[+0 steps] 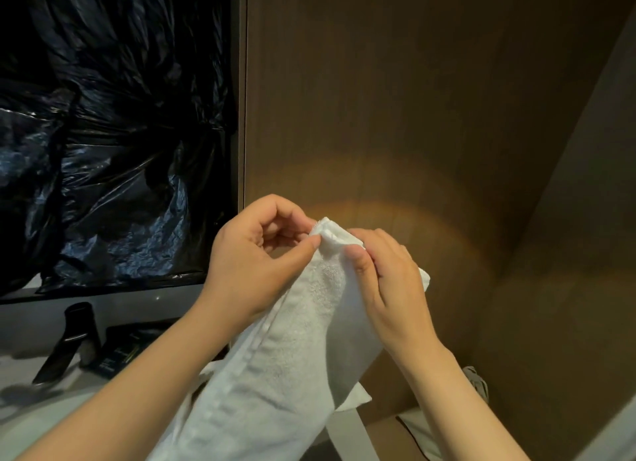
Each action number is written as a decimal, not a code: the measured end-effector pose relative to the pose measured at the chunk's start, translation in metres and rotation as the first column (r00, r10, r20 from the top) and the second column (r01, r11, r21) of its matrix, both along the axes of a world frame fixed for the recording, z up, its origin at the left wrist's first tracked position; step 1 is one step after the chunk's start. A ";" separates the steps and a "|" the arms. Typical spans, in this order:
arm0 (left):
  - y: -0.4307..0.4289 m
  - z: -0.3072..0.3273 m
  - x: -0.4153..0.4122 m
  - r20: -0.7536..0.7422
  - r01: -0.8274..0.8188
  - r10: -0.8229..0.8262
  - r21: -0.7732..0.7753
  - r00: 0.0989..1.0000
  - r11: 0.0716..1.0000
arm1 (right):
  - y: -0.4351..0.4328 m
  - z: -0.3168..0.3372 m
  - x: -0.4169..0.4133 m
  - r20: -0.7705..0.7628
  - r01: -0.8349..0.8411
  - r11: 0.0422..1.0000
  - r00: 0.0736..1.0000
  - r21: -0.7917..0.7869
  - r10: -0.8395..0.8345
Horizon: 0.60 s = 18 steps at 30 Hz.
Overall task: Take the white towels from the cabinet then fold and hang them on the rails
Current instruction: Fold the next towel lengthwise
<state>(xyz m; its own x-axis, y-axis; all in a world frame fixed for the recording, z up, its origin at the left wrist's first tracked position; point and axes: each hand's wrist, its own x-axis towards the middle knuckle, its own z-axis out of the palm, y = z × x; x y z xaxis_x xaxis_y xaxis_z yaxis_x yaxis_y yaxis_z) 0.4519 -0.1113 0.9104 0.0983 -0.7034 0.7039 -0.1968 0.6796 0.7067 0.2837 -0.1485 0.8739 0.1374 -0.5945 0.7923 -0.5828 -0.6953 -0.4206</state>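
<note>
No wording can be read anywhere; the dark packets (125,352) on the tabletop (20,364) carry faint gold print, too blurred to make out.

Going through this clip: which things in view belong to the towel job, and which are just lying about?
Job:
- white towel, top corner pinched by both hands
- left hand
- right hand

Lying about:
- black plastic sheet
- black tapered fixture on the counter
- dark packets beside it

No rail or cabinet shows.
</note>
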 end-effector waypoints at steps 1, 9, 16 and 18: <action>0.001 -0.002 0.002 -0.010 0.005 -0.005 0.011 1.000 1.000 | -0.002 0.001 0.001 0.006 -0.013 1.000 1.000 -0.029 0.013; -0.003 -0.053 0.022 -0.034 0.192 -0.190 0.306 0.981 0.933 | -0.004 0.016 0.001 -0.144 -0.016 0.992 0.990 -0.123 -0.002; -0.007 -0.084 0.030 0.126 0.117 -0.163 0.309 0.978 0.944 | -0.002 0.031 0.003 -0.131 0.007 0.989 0.991 -0.147 -0.026; -0.010 -0.093 0.033 0.215 0.047 -0.111 0.282 0.970 0.958 | -0.003 0.034 0.003 -0.113 0.019 0.988 0.993 -0.152 -0.036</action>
